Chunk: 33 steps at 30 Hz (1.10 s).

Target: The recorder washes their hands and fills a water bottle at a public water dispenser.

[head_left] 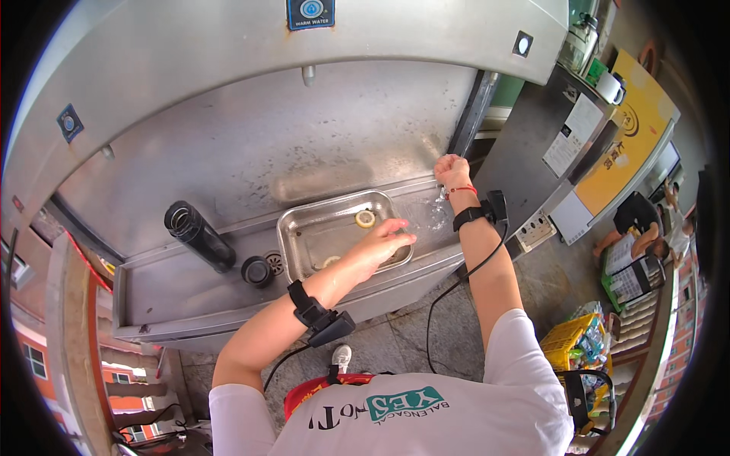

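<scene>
My left hand [378, 247] reaches over the right part of a shallow metal tray [286, 235], fingers stretched and apart, with nothing seen in them. A lemon slice [365, 219] lies in the tray beyond the fingers, and another pale piece is partly hidden by my left wrist. Farther right, my right hand [453, 172] is closed above the back of the steel trough. Whatever it may hold is hidden. Clear, glistening stuff [438, 213], water or plastic, shows below that hand. An uncapped black flask [201, 237] stands to the left, beside a black cap [257, 271].
A steel water dispenser with spouts [308, 75] overhangs the trough [182, 285]. A drain [274, 262] sits by the cap. At right stand a grey cabinet [525, 144], a yellow crate of bottles [566, 342] and people [654, 235]. Cables hang from both my wrist straps.
</scene>
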{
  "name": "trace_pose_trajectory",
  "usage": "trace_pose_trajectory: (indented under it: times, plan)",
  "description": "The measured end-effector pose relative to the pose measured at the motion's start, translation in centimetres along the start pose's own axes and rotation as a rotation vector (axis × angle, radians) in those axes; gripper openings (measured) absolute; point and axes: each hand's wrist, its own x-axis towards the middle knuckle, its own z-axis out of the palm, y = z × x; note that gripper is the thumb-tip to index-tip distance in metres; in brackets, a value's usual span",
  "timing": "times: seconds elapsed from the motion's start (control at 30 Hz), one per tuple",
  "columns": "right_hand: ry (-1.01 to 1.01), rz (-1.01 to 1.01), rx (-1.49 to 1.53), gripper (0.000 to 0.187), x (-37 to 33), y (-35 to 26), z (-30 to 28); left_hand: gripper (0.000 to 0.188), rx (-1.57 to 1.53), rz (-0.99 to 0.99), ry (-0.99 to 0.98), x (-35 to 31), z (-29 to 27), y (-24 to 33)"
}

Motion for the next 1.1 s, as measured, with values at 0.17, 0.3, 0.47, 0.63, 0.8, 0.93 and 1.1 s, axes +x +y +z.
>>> trace_pose_trajectory:
  times: [0.17, 0.3, 0.47, 0.63, 0.8, 0.93, 1.1]
  plan:
    - [-0.100, 0.111, 0.186, 0.021, 0.8, 0.0, -0.1, 0.066, -0.006, -0.002, 0.023, -0.4, -0.2, 0.2]
    - [-0.130, 0.052, 0.158, 0.020, 4.9, -3.2, -3.0, 0.066, -0.004, -0.007, -0.028, 0.0, 0.6, 0.4]
    - [-0.031, -0.020, 0.311, 0.024, 4.1, -0.6, -1.6, 0.062, -0.098, -0.007, -0.015, 0.5, 0.1, 0.7]
    - [0.048, -0.108, 0.173, 0.032, -0.3, 1.5, 0.1, 0.078, -0.742, 0.009, -0.051, 2.4, -1.2, 1.3]
    - [-0.149, -0.121, 0.063, 0.031, -0.9, -0.4, -2.4, 0.092, -0.930, 0.090, -0.087, 4.4, -0.6, 1.2]
    - [-0.301, -0.063, -0.193, 0.042, -7.0, 2.1, -1.6, 0.095, -0.992, 0.058, 0.009, 6.3, -0.9, 0.6]
    - [-0.648, 0.020, -0.801, 0.062, -14.7, 8.6, -0.8, 0.093, -1.231, 0.110, 0.117, 8.4, -1.6, -0.2]
